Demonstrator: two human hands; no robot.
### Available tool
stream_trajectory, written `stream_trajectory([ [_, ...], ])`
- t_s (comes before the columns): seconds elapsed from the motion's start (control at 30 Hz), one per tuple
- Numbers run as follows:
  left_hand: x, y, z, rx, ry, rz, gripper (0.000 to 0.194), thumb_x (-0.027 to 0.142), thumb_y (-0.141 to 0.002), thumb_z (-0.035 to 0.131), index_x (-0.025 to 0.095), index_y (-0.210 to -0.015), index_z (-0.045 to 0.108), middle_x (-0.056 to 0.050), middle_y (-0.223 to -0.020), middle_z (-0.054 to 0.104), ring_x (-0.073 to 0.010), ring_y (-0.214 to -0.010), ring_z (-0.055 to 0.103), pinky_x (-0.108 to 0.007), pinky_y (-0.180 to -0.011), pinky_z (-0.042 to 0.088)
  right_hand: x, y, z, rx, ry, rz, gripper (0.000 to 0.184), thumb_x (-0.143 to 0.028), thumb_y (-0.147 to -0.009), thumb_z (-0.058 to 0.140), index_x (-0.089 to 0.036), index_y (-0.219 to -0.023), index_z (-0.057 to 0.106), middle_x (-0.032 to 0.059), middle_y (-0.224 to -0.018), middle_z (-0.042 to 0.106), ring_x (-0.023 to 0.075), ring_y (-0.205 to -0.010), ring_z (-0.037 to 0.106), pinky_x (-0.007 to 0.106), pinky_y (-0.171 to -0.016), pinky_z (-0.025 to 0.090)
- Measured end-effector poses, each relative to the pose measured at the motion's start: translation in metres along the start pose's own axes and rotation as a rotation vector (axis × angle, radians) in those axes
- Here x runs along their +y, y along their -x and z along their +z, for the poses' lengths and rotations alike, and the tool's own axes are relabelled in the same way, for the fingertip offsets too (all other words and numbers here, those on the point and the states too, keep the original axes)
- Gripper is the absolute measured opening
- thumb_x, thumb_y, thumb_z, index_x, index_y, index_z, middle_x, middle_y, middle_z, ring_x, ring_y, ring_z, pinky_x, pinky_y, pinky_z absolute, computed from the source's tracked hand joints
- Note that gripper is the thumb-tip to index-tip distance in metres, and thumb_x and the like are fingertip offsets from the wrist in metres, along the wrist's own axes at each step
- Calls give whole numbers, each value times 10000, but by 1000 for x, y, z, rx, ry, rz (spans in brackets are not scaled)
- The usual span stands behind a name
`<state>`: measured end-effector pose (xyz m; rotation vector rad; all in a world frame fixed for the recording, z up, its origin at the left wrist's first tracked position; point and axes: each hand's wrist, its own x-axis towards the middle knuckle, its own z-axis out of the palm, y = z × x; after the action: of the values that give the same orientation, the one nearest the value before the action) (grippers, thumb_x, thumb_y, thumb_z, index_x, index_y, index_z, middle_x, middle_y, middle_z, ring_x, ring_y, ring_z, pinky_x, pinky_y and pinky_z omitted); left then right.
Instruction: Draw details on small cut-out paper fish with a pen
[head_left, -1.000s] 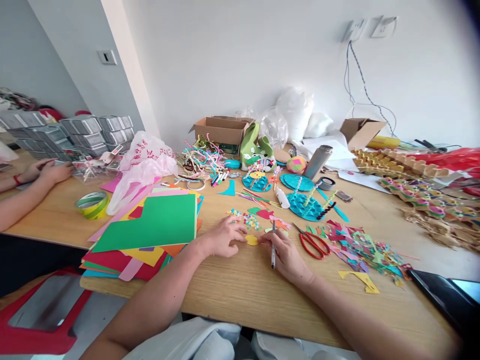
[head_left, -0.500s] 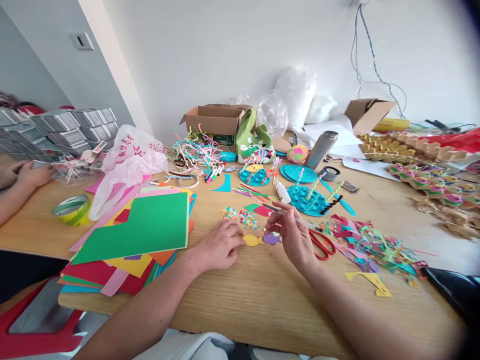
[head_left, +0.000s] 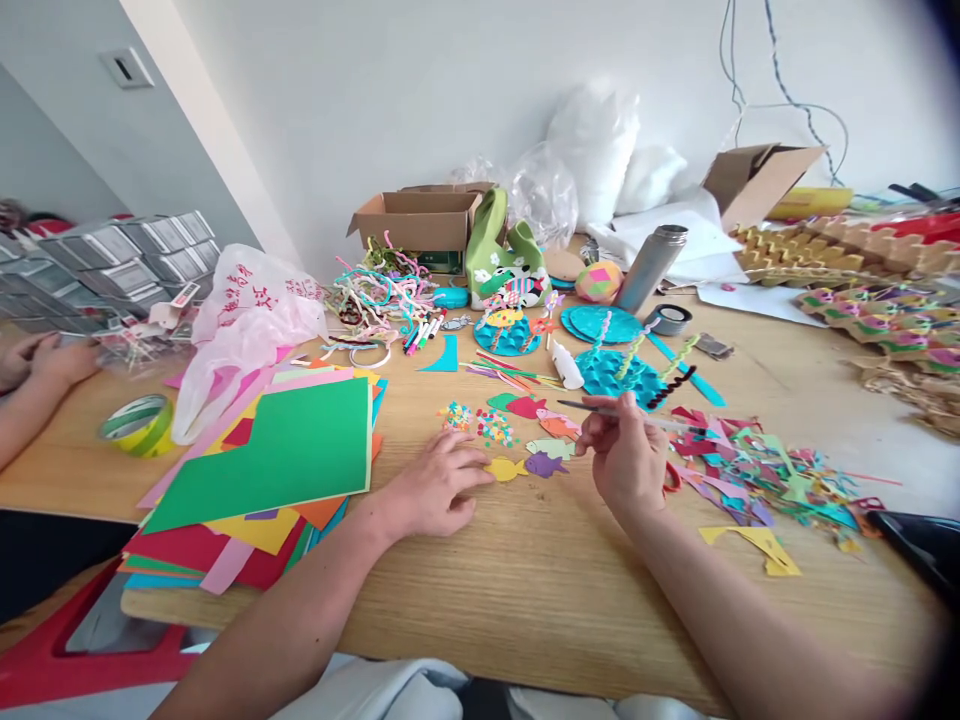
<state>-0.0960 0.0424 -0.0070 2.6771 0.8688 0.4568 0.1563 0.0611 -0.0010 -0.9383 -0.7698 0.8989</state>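
Note:
My left hand (head_left: 439, 485) lies on the table with its fingers loosely spread, the fingertips beside a yellow paper fish (head_left: 505, 469). In my right hand (head_left: 628, 462) is a slim pen (head_left: 581, 405), held between thumb and fingers, its dark end pointing left. Next to the yellow fish is a purple paper fish (head_left: 545, 465). Behind them lie a pale green fish (head_left: 551, 448), an orange fish (head_left: 556, 426) and a red paper piece (head_left: 527, 407). Small coloured paper dots (head_left: 495, 428) sit beyond my left fingers. Red-handled scissors (head_left: 672, 480) are mostly hidden behind my right hand.
Left of my arm is a stack of coloured paper (head_left: 315, 430), with yellow tape (head_left: 136, 424) beyond. Paper scraps (head_left: 780, 470) cover the right side. Blue craft bases (head_left: 611, 374), a glue bottle (head_left: 566, 366) and a steel flask (head_left: 652, 270) stand behind. Another person's hands (head_left: 56, 360) are far left.
My right hand has moved right with the pen, away from the fish, uncovering the pale green and orange ones. My left hand stays nearly in place. The view has shifted slightly.

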Motion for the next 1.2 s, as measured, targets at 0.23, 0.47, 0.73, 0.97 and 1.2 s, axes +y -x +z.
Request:
stream_trajectory([
  [0.23, 6, -2, 0, 36, -49, 4, 385, 102, -803, 611, 220, -1162, 690, -72, -1244, 650, -293, -1284, 453, -539, -1177, 281, -3, -16, -7, 94, 49, -107, 123, -312, -805, 646, -191, -792, 657, -72, -494, 527, 102, -395, 506, 222, -384, 479],
  [0.47, 8, -4, 2, 58, -80, 3, 360, 79, -839, 561, 203, -1155, 682, -91, -1214, 644, -258, -1205, 504, -502, -1154, 327, -1, -5, -2, -17, 11, -42, 55, -187, -706, 636, -207, -712, 585, -68, -533, 568, 106, -433, 558, 225, -413, 483],
  [0.73, 2, -4, 4, 153, -7, -6, 397, 19, -813, 533, 198, -1134, 683, -91, -1213, 643, -261, -1231, 490, -475, -1093, 416, 0, -4, -1, -26, 2, -6, 91, -192, -688, 693, -192, -738, 617, -55, -533, 587, 104, -426, 556, 225, -413, 485],
  [0.97, -4, -4, 3, 188, -1, -21, 468, -44, -765, 484, 173, -1122, 696, -72, -1208, 671, -259, -1220, 485, -470, -1078, 441, -1, -10, -4, 29, -63, 76, 103, -182, -631, 686, -196, -688, 602, -62, -486, 556, 101, -413, 514, 209, -366, 474],
  [1.2, -6, -3, 0, 196, 16, -25, 486, -37, -762, 483, 177, -1143, 696, -67, -1230, 673, -245, -1169, 511, -444, -1035, 478, -6, -17, -6, 90, -106, 66, 122, -163, -592, 691, -197, -656, 593, -57, -489, 555, 97, -416, 517, 203, -376, 472],
])
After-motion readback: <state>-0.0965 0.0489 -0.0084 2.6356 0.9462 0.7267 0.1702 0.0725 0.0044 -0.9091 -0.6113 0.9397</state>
